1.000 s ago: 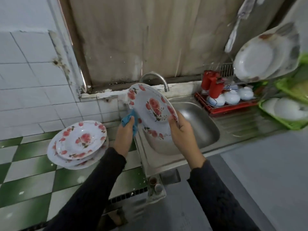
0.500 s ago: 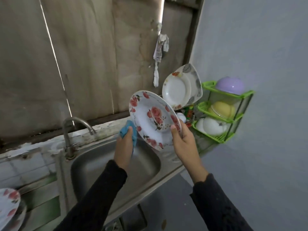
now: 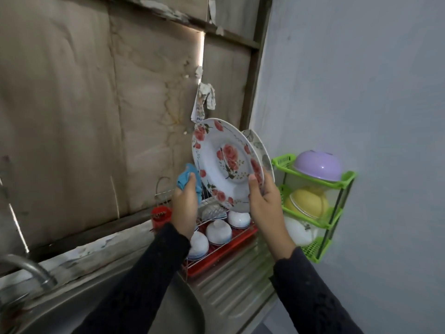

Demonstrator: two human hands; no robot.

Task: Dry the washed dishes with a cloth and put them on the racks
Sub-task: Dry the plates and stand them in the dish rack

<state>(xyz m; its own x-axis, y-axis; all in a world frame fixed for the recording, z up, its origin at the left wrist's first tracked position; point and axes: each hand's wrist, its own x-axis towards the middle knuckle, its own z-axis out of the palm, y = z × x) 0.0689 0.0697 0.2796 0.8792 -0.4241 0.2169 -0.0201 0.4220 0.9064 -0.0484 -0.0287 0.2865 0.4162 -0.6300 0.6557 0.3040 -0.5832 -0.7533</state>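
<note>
Mid-task, prob.: R hand [image 3: 265, 201] had fingers clamped on the rose-print plate [image 3: 226, 165] at its 4 o'clock rim, tilted above the wire dish rack [image 3: 216, 251], L hand [image 3: 184, 203] curled round the blue cloth [image 3: 186, 175] at 8 o'clock; white bowls [image 3: 219, 231] + a grey-leaf plate [image 3: 261, 148] were already racked.

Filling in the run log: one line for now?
right hand: holds rose plate | left hand: grips blue cloth | position: over dish rack
</note>
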